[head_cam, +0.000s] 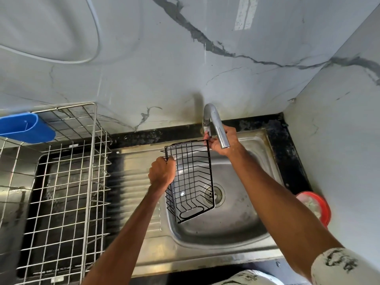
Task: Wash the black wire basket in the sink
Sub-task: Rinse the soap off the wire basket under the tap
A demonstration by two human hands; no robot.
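Marble-patterned wall (164, 58), pale grey with dark veins, fills the upper half of the view and turns a corner on the right. Below it to the left stands one large steel wire rack (90, 161), with one blue plastic holder (26, 128) hooked on its far edge. One stainless steel sink (236, 219) sits right of the rack, with a ribbed draining board and a single bowl.

Two bare forearms reach forward over the sink from below, the right one emerging from a white patterned sleeve (339, 266). Between them is one black wire basket (192, 182), held in the air above the bowl and tilted, its near end low over the drain (216, 194).

The left hand (162, 171) is a closed fist, knuckles up, gripping the basket's left rim close to its far corner. The right hand (222, 140) is raised at the basket's far right corner with fingers curled. It sits partly behind the spout of the one chrome faucet (220, 128), so I cannot tell whether it grips the basket or the tap.

One red-rimmed tub (316, 204) rests on the black counter at the sink's right edge.
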